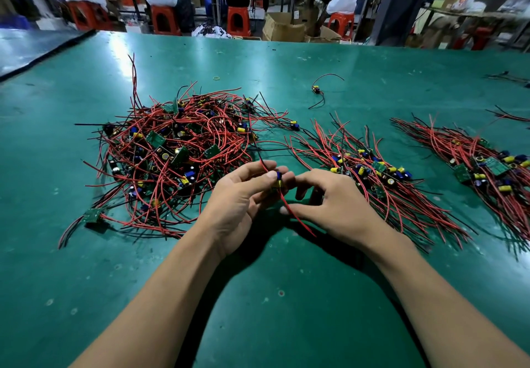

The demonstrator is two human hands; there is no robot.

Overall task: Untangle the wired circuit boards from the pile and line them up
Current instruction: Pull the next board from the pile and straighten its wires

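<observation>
A single wide-angle camera sits on the person's head, looking forward and down over the green tabletop from close above its near edge. The left forearm and right forearm enter from the bottom corners toward the centre. The tangled pile fills the middle left, and orange stools line the top strip past the far edge.

The tangled pile blocks the left of the desk. The first row and the second row block the right. We can pass through the narrow lane between pile and first row. Behind them, only a lone board lies on the open desk.
</observation>
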